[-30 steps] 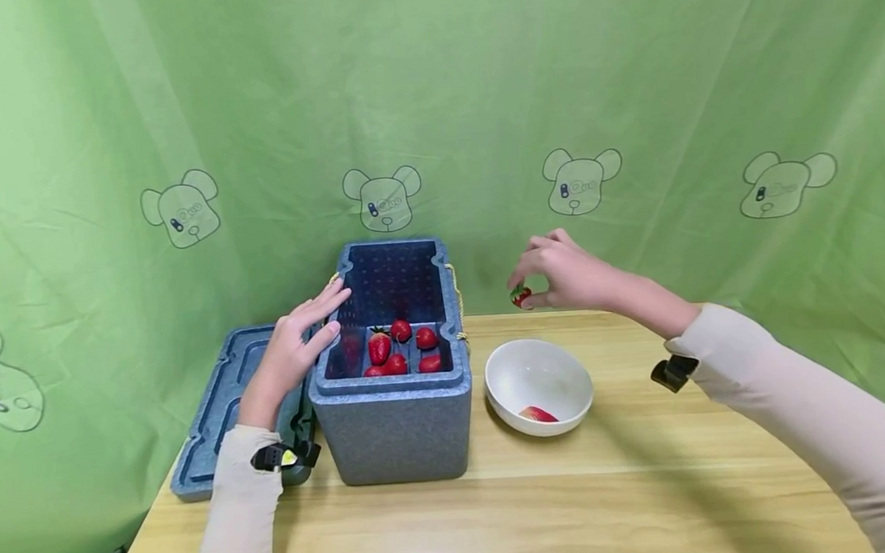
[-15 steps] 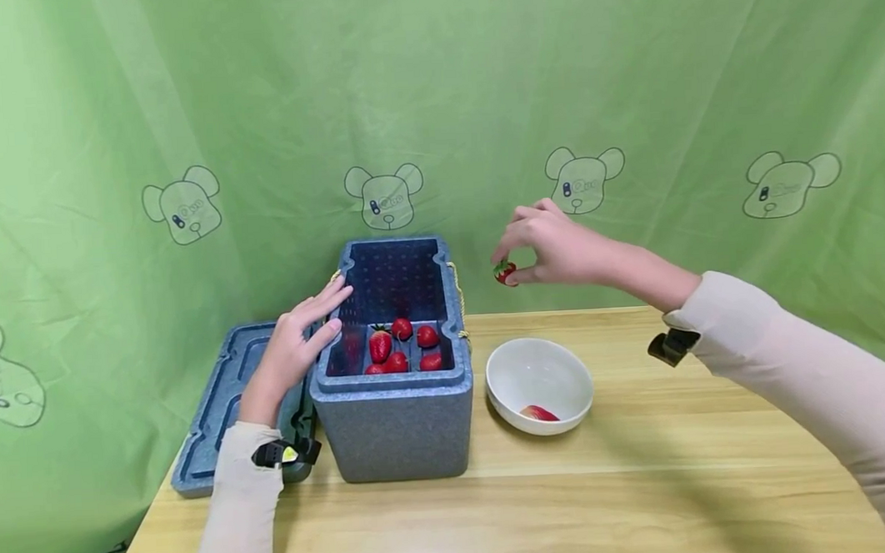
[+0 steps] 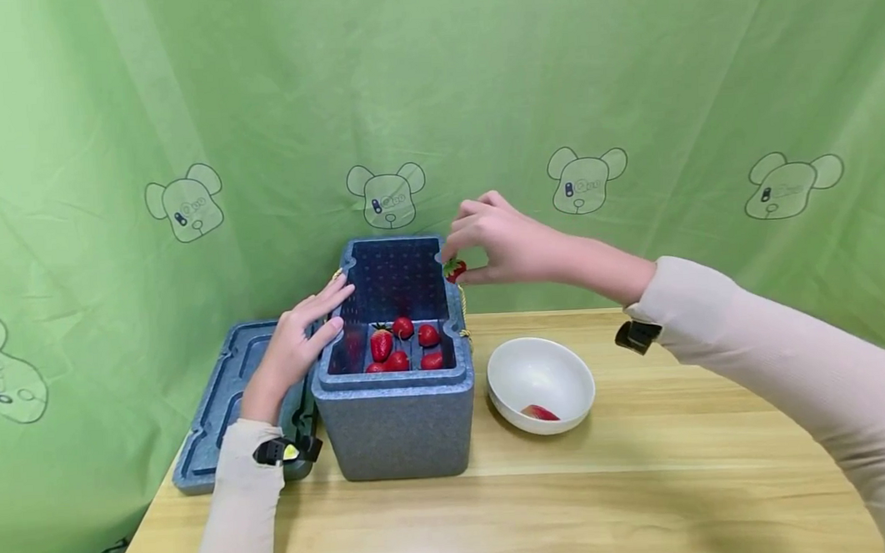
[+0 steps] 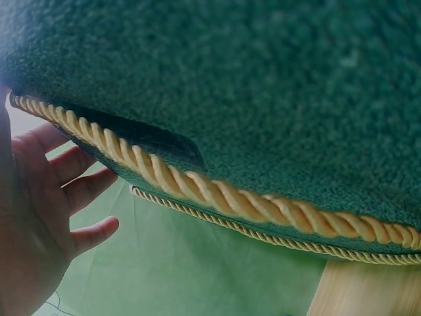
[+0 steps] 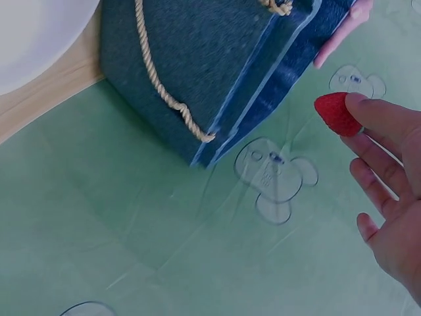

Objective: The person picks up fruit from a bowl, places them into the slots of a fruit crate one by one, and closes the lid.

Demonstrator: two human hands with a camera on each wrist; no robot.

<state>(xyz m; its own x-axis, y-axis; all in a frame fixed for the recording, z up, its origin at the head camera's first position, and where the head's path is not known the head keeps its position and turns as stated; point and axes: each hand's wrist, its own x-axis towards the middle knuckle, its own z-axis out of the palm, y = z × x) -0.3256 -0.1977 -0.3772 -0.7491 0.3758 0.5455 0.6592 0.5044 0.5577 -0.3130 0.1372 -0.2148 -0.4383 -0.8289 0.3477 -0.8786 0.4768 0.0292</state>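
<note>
Between thumb and fingers, my right hand [image 3: 506, 238] pinches a red strawberry [image 5: 337, 113] with green leaves. In the head view this strawberry is over the right rim of a blue-grey foam box [image 3: 398, 433]; the right wrist view shows it clear of the wall. My left hand [image 3: 292, 343] rests on the box's left rim, its fingers straight. Several strawberries [image 3: 381, 345] lie on the bottom of the box, near its front wall. A yellow twisted rope [image 4: 197, 187] runs along the box's side below my left hand in the left wrist view.
Right of the box stands a white bowl [image 3: 507, 365] holding one red-and-pale piece [image 3: 540, 412]. The box's lid [image 3: 217, 414] lies on the wooden table [image 3: 575, 512] to the left. A green cloth [image 3: 477, 74] hangs behind.
My right hand has carried the strawberry leftward and somewhat upward, from above the bowl to the box's right rim. The left hand stays where it was on the box.
</note>
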